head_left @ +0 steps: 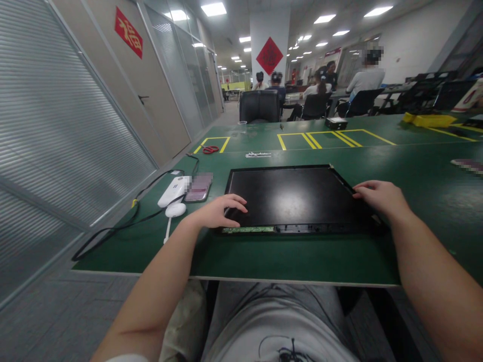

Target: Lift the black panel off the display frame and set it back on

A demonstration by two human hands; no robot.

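Forearms out, left hand (222, 210) and right hand (379, 197) lie open on the black panel (298, 198) (even edge pressure seems wisest).

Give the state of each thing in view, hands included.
display panel: flat on green table, screen dark.
left hand: open, resting on panel's near-left corner.
right hand: on panel's right edge, grip unclear.
plastic cup: upright.
red scissors: lying flat.
door: shut.

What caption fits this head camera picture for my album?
Left hand and right hand rest on a black screen panel lying flat on a green table.
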